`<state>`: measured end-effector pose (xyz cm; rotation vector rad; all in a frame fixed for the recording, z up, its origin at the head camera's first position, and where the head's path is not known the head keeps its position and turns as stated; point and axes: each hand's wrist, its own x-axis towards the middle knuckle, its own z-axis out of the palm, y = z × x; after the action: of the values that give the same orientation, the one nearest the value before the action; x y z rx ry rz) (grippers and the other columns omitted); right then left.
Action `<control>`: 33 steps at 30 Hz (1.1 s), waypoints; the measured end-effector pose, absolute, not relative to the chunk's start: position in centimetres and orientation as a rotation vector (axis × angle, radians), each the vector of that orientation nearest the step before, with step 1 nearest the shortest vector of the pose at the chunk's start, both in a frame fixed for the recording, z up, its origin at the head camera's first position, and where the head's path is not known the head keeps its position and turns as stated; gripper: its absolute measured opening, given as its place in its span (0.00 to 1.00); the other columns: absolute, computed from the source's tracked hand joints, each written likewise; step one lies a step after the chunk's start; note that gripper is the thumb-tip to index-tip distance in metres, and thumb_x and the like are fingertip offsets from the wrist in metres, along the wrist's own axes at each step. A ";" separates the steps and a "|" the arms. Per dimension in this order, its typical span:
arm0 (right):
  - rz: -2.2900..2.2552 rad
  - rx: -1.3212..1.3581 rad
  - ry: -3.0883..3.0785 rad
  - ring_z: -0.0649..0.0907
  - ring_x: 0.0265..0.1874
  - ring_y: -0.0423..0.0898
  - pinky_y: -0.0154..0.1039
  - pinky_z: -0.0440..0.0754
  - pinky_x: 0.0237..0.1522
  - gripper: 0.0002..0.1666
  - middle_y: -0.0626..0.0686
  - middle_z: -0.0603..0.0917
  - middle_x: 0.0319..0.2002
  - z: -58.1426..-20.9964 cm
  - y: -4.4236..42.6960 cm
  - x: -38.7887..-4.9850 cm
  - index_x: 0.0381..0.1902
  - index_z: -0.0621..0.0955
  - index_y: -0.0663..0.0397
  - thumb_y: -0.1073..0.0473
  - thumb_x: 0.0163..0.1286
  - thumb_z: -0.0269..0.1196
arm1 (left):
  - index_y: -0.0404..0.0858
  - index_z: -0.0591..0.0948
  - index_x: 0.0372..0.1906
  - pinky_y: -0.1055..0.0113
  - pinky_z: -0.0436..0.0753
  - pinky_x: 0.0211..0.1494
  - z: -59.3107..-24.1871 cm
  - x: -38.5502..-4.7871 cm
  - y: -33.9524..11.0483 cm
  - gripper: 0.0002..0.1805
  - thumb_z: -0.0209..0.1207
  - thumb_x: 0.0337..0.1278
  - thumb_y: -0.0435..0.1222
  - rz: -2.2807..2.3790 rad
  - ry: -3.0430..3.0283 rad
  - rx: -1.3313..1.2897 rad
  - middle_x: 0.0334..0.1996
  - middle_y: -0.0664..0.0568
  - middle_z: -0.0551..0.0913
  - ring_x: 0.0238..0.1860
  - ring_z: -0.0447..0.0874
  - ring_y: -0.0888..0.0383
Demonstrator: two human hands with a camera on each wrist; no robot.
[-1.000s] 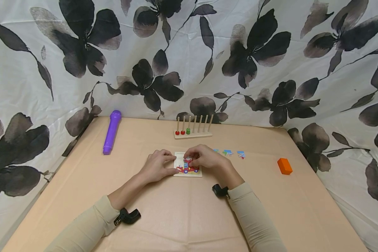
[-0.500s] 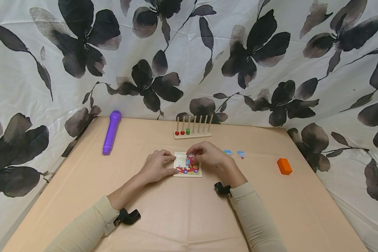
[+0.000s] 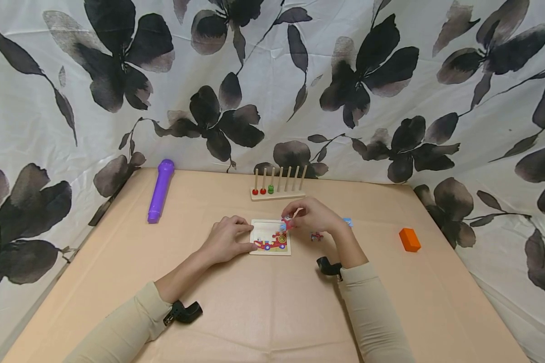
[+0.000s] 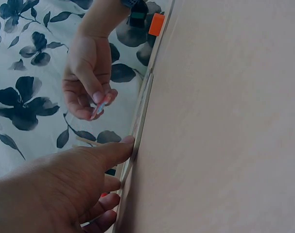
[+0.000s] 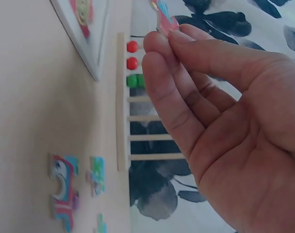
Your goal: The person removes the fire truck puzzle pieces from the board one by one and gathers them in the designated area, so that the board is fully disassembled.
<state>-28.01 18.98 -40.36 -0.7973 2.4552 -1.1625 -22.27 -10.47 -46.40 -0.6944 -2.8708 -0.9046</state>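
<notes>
A wooden jigsaw board point(image 3: 261, 228) with a red vehicle picture in its lower part lies mid-table. My left hand point(image 3: 229, 240) rests at its left edge, thumb and fingers spread along the frame, as the left wrist view also shows. My right hand point(image 3: 314, 216) pinches a small red and blue puzzle piece point(image 5: 163, 17) between thumb and fingertips, just above the board's upper right corner. To the right of the board lies a loose puzzle piece point(image 3: 316, 236); another blue one point(image 3: 347, 222) shows beyond the right wrist. In the right wrist view several loose pieces point(image 5: 64, 191) lie on the table.
Behind the board stands a wooden peg rack point(image 3: 278, 194) with red and green beads on some pegs. A purple tube-shaped object point(image 3: 161, 191) lies at back left, and an orange block point(image 3: 410, 239) at right. A floral cloth point(image 3: 272, 91) hangs behind the table.
My right hand has lifted the red and blue piece off the picture and carried it up and to the right. The loose piece beneath has come into sight. My left hand stays put.
</notes>
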 end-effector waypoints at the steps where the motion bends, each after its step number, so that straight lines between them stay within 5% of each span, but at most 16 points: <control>1: -1.164 -0.795 2.463 0.87 0.35 0.45 0.39 0.84 0.40 0.14 0.54 0.89 0.47 -40.3 19.2 -28.0 0.49 0.88 0.57 0.72 0.69 0.64 | 0.41 0.86 0.61 0.46 0.69 0.61 -46.4 -22.3 -10.5 0.32 0.75 0.53 0.53 -0.902 -2.870 -0.695 0.58 0.51 0.82 0.60 0.74 0.47; 22: -1.229 -0.654 2.522 0.90 0.37 0.56 0.41 0.87 0.41 0.14 0.60 0.91 0.44 -38.8 23.7 -27.9 0.47 0.90 0.62 0.73 0.66 0.66 | 0.41 0.87 0.60 0.46 0.69 0.61 -46.5 -22.3 -10.6 0.32 0.75 0.53 0.53 -0.906 -2.865 -0.701 0.58 0.50 0.82 0.59 0.74 0.47; 33: -1.168 -0.570 2.572 0.87 0.32 0.46 0.37 0.85 0.39 0.14 0.59 0.91 0.42 -38.7 25.9 -27.9 0.48 0.90 0.62 0.72 0.67 0.66 | 0.41 0.87 0.60 0.45 0.69 0.61 -46.4 -22.2 -10.5 0.32 0.75 0.53 0.53 -0.915 -2.848 -0.710 0.57 0.50 0.82 0.60 0.75 0.47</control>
<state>-27.92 25.94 -38.71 -0.5698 2.5721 -1.1680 -22.25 -10.55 -46.44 -0.7101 -2.8483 -0.9146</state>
